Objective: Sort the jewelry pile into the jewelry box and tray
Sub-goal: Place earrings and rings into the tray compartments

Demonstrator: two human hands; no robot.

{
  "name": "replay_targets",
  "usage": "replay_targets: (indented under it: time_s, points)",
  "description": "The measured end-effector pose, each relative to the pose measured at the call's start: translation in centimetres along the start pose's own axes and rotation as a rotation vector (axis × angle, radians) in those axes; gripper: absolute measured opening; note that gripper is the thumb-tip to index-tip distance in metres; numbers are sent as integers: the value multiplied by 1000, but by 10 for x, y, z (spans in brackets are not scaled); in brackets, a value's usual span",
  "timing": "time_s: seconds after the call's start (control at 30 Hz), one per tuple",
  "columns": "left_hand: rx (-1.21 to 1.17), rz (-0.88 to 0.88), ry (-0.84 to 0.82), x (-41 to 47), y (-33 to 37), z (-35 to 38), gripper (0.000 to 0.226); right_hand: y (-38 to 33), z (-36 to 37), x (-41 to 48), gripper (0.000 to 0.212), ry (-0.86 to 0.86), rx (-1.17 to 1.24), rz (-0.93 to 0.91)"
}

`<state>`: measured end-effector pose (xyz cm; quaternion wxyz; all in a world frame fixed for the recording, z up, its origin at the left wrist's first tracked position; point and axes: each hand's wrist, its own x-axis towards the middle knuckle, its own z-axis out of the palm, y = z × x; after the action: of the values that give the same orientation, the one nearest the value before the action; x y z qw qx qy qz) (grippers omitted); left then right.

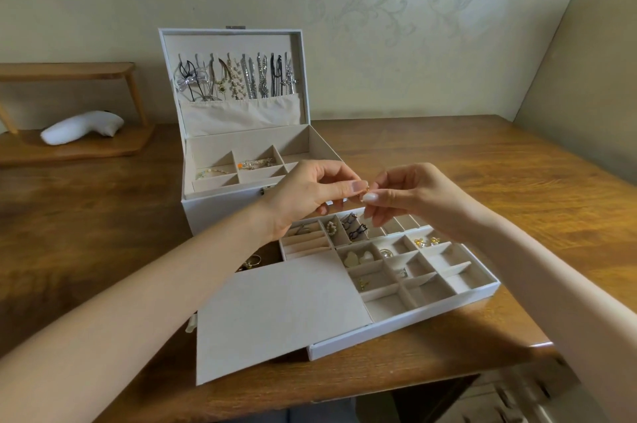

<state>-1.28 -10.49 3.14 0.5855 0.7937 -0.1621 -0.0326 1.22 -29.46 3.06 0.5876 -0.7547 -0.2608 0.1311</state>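
Observation:
My left hand (pixel 306 195) and my right hand (pixel 403 195) meet above the tray, and both pinch one small gold piece (pixel 366 189) between thumb and fingertips. Below them lies the white compartment tray (pixel 479 288), with earrings and rings in several cells. A flat beige cover (pixel 275 315) lies over the tray's left part. Behind stands the open white jewelry box (pixel 220 212); necklaces (pixel 238 81) hang in its lid and bracelets lie in its compartments. A few gold rings (pixel 253 261) lie on the table left of the tray, partly hidden by my left forearm.
The wooden table (pixel 465 160) reaches its front edge just below the tray. A wooden shelf stand (pixel 69 146) with a white object (pixel 82 128) sits at the far left. A wall panel rises at the right.

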Motion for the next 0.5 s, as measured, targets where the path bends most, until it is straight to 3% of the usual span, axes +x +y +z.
replay_targets:
  time_s: [0.1, 0.3, 0.5]
  points:
    - [-24, 7, 0, 4, 0, 4, 6, 2, -4, -2, 18, 15, 33, -9]
    - [-48, 10, -20, 8, -2, 10, 8, 8, -9, -3, 32, 44, 103, -25]
    - [-49, -35, -39, 13, 0, 9, 7, 15, -13, 2, 16, 72, 104, -42]
